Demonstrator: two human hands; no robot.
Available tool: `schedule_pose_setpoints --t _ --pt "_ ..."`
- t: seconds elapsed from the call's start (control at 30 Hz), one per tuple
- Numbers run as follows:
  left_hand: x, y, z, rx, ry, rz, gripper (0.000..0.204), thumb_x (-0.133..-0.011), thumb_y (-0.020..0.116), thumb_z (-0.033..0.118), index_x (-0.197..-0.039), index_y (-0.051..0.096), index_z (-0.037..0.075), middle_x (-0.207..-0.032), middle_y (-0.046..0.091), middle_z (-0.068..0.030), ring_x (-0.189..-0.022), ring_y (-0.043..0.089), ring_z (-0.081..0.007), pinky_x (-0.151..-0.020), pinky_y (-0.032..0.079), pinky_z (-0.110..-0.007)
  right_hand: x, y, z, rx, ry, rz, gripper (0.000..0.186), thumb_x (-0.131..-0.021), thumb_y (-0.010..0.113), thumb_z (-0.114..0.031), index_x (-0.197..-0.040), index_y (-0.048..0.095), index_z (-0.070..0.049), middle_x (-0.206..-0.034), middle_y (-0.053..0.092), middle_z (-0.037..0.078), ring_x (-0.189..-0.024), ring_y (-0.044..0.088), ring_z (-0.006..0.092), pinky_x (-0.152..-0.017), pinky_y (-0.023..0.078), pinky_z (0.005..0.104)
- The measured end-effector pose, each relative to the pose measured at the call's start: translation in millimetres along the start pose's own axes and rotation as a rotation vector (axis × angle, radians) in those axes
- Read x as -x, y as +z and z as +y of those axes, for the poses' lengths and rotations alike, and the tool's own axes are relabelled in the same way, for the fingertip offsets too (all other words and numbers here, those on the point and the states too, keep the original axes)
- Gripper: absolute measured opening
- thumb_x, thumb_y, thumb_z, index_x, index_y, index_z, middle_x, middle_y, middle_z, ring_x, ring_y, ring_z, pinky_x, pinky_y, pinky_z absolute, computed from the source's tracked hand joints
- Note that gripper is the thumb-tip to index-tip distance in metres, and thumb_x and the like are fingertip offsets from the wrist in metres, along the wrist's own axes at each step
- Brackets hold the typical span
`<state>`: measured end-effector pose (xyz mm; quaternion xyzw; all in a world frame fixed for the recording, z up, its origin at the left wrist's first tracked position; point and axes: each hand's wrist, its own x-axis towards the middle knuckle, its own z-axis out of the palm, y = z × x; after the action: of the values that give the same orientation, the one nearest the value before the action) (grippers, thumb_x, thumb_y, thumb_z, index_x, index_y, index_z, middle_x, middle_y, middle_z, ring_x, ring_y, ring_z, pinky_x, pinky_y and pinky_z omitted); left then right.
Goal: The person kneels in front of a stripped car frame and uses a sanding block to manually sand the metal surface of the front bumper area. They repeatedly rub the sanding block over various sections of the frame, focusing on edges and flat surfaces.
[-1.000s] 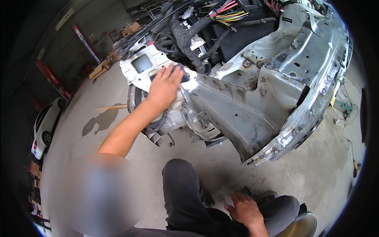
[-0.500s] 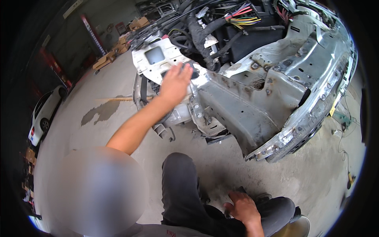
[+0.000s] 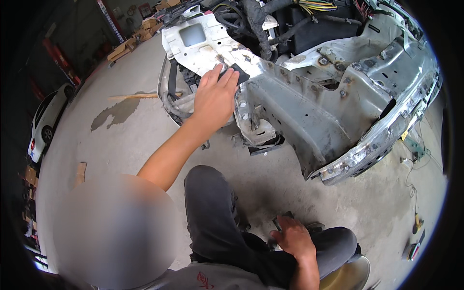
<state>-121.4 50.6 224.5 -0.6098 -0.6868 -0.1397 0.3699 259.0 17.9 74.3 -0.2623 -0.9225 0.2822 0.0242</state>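
My left hand (image 3: 215, 96) lies flat on the bare front body panel (image 3: 203, 55) of a stripped car. Its fingers press down a small black sheet (image 3: 237, 74) that looks like sandpaper; one corner juts out beyond the fingertips. Beside the hand, the panel's pale paint is worn and stained brown. Low in front of me, my right hand (image 3: 295, 238) rests by my bent right leg, its fingers curled around a small dark thing (image 3: 285, 216). Most of that thing is hidden, so its kind cannot be told.
Dark wiring and hoses (image 3: 258, 29) fill the engine bay behind the panel. A grey metal wheel-arch panel (image 3: 295, 116) stretches to the right. On the floor lie a wooden strip (image 3: 145, 95) and tools with a cable (image 3: 417, 223). A white car (image 3: 46, 121) stands far left.
The left hand has slid over the panel toward me, and more of the black sheet shows past its fingers. My view has shifted. The right hand stays by the leg.
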Motion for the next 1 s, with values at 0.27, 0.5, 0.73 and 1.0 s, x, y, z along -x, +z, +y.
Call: schedule_pose_setpoints --t 0.27,0.5,0.73,1.0 --pt "51 -13 29 0.444 -0.206 -0.009 0.03 -0.097 0.051 0.01 -0.124 0.058 -0.001 -0.117 0.061 -0.0195 -0.1 0.056 -0.0335 -0.09 0.043 -0.042 -27 -2 -25 -0.079 -0.009 -0.101 0.056 -0.092 0.061 -0.037 -0.134 0.051 -0.002 -0.128 0.058 0.021 -0.119 0.055 0.0375 -0.101 0.044 0.0437" --pt "150 50 94 1.695 -1.042 -0.274 0.016 -0.098 0.056 0.011 -0.107 0.062 0.0 -0.089 0.059 0.0001 -0.08 0.052 -0.0098 -0.07 0.046 -0.03 -95 33 -39 -0.702 0.064 0.16 0.053 -0.093 0.066 -0.029 -0.133 0.049 0.001 -0.125 0.06 0.018 -0.115 0.059 0.0303 -0.098 0.046 0.0403" --pt "154 28 79 1.131 -0.602 -0.036 0.036 -0.083 0.052 -0.011 -0.114 0.067 0.0 -0.107 0.062 -0.0125 -0.095 0.064 -0.022 -0.083 0.049 -0.028 -172 33 -60 -1.716 0.276 0.208 0.031 -0.095 0.067 -0.025 -0.117 0.059 -0.004 -0.1 0.067 0.004 -0.09 0.063 0.0138 -0.084 0.051 0.0299" --pt "166 18 55 1.08 -0.52 0.016 0.044 -0.078 0.054 -0.013 -0.116 0.066 0.003 -0.121 0.06 -0.0136 -0.105 0.061 -0.0241 -0.088 0.05 -0.031 -221 12 -115 -0.885 0.102 0.786 0.018 -0.09 0.069 -0.015 -0.102 0.069 -0.002 -0.091 0.067 0.007 -0.079 0.064 0.0187 -0.072 0.051 0.0306"
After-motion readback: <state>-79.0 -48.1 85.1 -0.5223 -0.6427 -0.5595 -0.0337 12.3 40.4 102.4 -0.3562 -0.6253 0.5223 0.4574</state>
